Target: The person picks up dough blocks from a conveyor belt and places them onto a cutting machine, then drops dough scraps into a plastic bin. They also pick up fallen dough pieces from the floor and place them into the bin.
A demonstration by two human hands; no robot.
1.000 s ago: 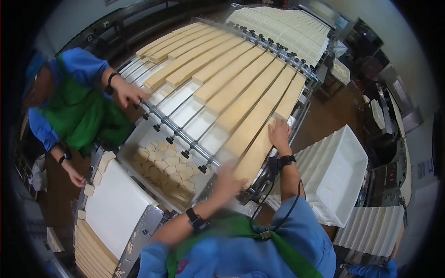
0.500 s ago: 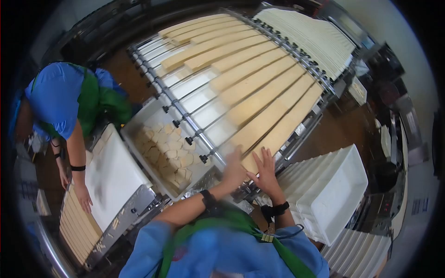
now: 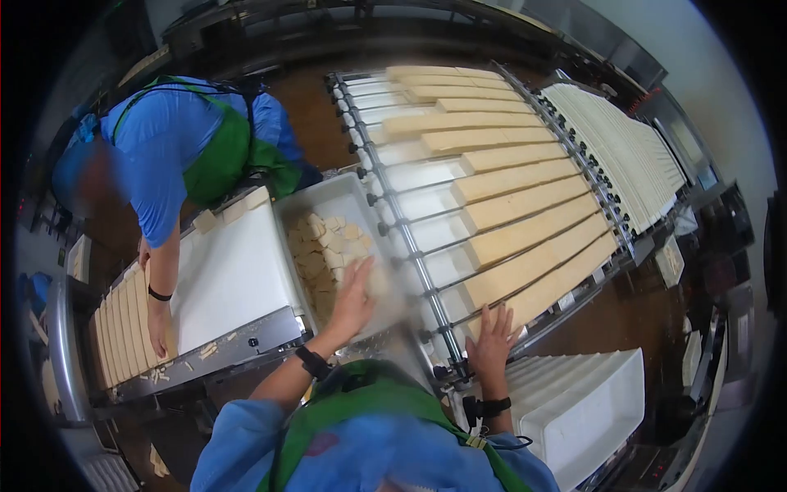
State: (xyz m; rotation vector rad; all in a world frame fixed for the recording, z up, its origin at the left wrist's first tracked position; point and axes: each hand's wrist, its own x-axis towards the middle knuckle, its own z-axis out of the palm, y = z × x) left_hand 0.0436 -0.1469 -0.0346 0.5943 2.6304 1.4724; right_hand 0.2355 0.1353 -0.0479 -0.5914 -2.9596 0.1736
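My left hand (image 3: pixel 354 299) is above the near right side of a white bin (image 3: pixel 334 189) that holds several flat, pale cut pieces (image 3: pixel 324 246). Its fingers are stretched out, and nothing shows in its grasp. A pale smear beside it is too blurred to make out. With fingers spread, my right hand (image 3: pixel 492 344) rests at the near end of the closest long, pale, dough-like strip (image 3: pixel 549 287). More strips lie side by side on a white conveyor belt (image 3: pixel 418 197), between thin metal guide rods.
A co-worker (image 3: pixel 188 148) bends over a second conveyor (image 3: pixel 229 262) at left, hands at its strips. Stacked white tubs (image 3: pixel 590 410) stand at my right. A metal bar with black knobs (image 3: pixel 410 246) crosses the belt's near end. Ridged white material (image 3: pixel 607 152) lies beyond.
My left hand has moved left, from the strip ends to over the bin. My right hand stays at the closest strip's end. The view has turned, shifting the scene.
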